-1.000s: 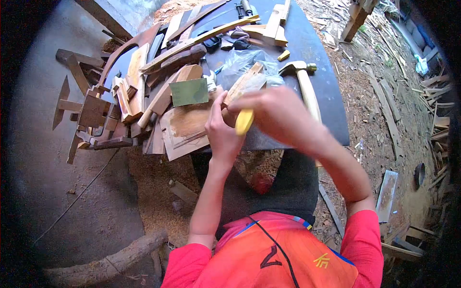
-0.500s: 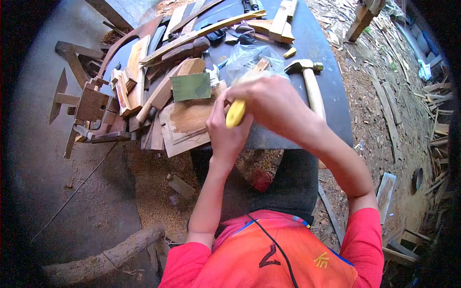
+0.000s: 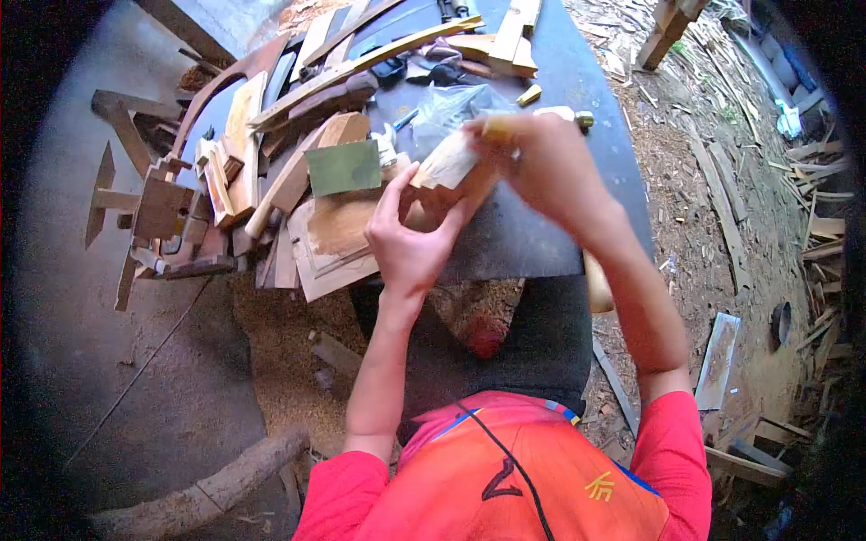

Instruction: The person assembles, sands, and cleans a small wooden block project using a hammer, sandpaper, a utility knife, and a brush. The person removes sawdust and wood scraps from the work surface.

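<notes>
My left hand [image 3: 410, 239] is wrapped around a pale wooden piece [image 3: 446, 162] with an irregular, notched edge, holding it tilted above the front of the table. Close by on the right is my right hand [image 3: 550, 167], smeared by motion. Its fingers are closed on a yellow-handled tool [image 3: 496, 129]; the tool's working end is hidden or blurred. A hammer [image 3: 599, 284] lies partly behind my right hand and forearm, with its handle end showing at the table edge. Left of my left hand is a green sheet of sandpaper [image 3: 344, 168] on top of wood pieces.
Stacked offcuts and a wooden panel [image 3: 329, 261] cover the table's left side. A clear plastic bag [image 3: 460, 108] and a small yellow piece [image 3: 529, 95] lie further back. A log [image 3: 203, 487] rests on the floor at lower left; wood scraps litter the ground at right.
My right hand has moved right and away from my left hand, taking the yellow-handled tool along. The pale wooden piece in my left hand is now more exposed. The view has shifted slightly.
</notes>
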The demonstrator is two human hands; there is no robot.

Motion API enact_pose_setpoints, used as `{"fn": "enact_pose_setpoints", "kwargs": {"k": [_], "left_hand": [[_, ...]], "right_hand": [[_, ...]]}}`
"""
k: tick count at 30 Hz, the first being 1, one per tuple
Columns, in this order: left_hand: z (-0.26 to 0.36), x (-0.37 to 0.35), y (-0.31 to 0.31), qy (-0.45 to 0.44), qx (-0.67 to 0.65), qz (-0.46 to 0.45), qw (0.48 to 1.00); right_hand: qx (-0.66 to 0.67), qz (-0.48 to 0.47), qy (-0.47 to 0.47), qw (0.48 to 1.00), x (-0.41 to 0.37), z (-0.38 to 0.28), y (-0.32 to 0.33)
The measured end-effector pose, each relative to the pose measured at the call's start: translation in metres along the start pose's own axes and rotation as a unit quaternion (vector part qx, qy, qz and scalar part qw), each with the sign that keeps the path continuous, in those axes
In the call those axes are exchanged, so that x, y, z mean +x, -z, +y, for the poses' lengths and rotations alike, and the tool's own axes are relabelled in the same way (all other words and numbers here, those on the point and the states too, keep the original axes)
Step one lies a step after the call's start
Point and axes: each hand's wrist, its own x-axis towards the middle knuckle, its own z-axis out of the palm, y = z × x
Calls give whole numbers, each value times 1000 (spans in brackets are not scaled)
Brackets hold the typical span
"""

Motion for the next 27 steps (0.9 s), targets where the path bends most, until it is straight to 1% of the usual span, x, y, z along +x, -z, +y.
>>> {"fn": "enact_pose_setpoints", "kwargs": {"k": [2,3,4,5,6,7,8,9,10,11,12,13,14,16,17,20,21,24,25,27], "left_hand": [[5,-5,2,66,-100,-11,993],[12,-9,4,108,-146,-19,983],[17,-12,6,148,-192,-27,970],[17,-16,4,146,-182,-33,972],[19,-18,5,143,-143,-39,979],[22,-19,5,140,-105,-43,984],[25,-20,6,135,-66,-46,988],[25,-20,8,123,12,-58,991],[25,-19,7,84,30,-45,995],[22,-20,6,45,48,-33,997],[19,-19,5,5,65,-19,998],[15,-22,8,17,67,-44,997],[14,-25,7,5,77,-34,996],[14,-35,1,-14,99,-10,995],[14,-39,-1,-33,124,-6,992],[28,-39,-1,-123,109,-10,986],[26,-36,0,-125,95,-26,987],[24,-32,7,-40,49,-23,998],[17,-30,6,-61,60,-19,996],[16,-28,6,-47,36,-17,998]], "right_hand": [[-6,0,40,999,-13,-30,10],[56,24,42,997,-16,-41,12],[85,7,-1,996,-19,-40,13],[113,-11,-41,993,-20,-36,17],[140,-29,-79,987,-20,-32,20],[102,-21,-108,989,-18,-24,22],[87,-16,-92,992,-20,-26,22],[72,-10,-76,994,-22,-33,22],[57,-5,-61,997,-24,-40,21],[54,-60,-23,996,-28,-48,21],[65,-78,2,995,-32,-50,18],[90,-68,-7,994,-32,-48,17],[115,-59,-15,992,-31,-45,17],[99,-46,-112,988,-23,-31,20],[81,-30,-100,991,-22,-28,12],[-10,-132,-5,991,-34,-58,2],[6,-120,50,992,-38,-58,-7],[74,-88,-76,990,-29,-35,1],[26,-63,-78,995,-20,-29,3],[-13,-136,-26,990,-29,-52,1]]}}
